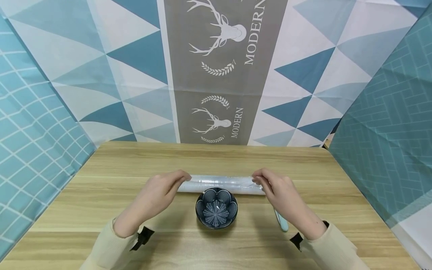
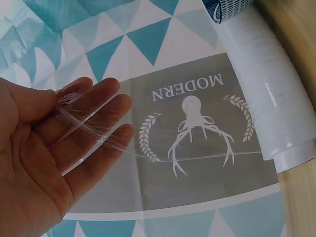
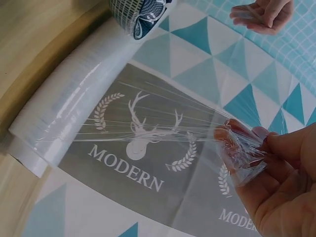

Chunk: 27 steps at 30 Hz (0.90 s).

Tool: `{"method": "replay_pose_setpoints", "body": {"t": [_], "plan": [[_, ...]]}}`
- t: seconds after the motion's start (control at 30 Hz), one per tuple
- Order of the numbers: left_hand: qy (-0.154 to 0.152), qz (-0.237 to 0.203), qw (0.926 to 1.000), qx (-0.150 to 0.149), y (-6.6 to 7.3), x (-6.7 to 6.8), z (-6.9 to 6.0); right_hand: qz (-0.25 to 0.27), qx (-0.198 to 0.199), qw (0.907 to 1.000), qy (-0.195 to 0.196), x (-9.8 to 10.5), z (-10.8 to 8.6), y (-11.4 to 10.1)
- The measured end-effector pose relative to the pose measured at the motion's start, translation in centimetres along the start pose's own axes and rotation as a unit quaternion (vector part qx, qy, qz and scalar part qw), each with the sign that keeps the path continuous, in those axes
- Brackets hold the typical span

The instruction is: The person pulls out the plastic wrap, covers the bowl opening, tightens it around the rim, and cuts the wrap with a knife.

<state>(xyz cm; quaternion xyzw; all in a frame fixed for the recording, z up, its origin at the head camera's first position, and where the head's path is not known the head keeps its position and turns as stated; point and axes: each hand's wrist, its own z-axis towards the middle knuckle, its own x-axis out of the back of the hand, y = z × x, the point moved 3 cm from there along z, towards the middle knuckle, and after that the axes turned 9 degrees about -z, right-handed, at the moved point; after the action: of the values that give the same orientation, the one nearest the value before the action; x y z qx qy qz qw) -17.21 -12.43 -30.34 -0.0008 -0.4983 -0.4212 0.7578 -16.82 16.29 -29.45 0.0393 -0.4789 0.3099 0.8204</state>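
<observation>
A roll of cling film (image 1: 221,184) lies crosswise on the wooden table, directly behind a dark blue patterned bowl (image 1: 216,210). My left hand (image 1: 156,197) pinches one corner of the film between thumb and index finger, the other fingers loosely extended. Gathered strands of clear film (image 2: 89,122) run from that pinch toward the roll in the left wrist view. My right hand (image 1: 285,195) pinches the other corner, where crumpled film (image 3: 242,148) bunches over its fingers. The stretched sheet between the hands and the roll is see-through, so its full outline is hard to tell.
A light blue handle-like thing (image 1: 282,222) lies on the table (image 1: 216,251), partly hidden under my right forearm. Patterned cloth hangs (image 1: 216,75) behind the table, with blue sheets (image 1: 30,112) along the sides.
</observation>
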Motion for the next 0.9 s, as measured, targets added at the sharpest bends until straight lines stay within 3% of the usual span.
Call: {"method": "replay_pose_setpoints", "body": {"t": [0.43,0.9], "plan": [[0.0,0.005,0.9998,-0.018,0.9,0.3,-1.5,-0.01,0.008,0.9999,0.009,0.8,-1.1,-0.8],[0.05,-0.004,0.994,-0.097,1.9,0.4,-3.0,-0.029,0.015,0.9992,0.02,1.1,-2.7,-1.7]]}}
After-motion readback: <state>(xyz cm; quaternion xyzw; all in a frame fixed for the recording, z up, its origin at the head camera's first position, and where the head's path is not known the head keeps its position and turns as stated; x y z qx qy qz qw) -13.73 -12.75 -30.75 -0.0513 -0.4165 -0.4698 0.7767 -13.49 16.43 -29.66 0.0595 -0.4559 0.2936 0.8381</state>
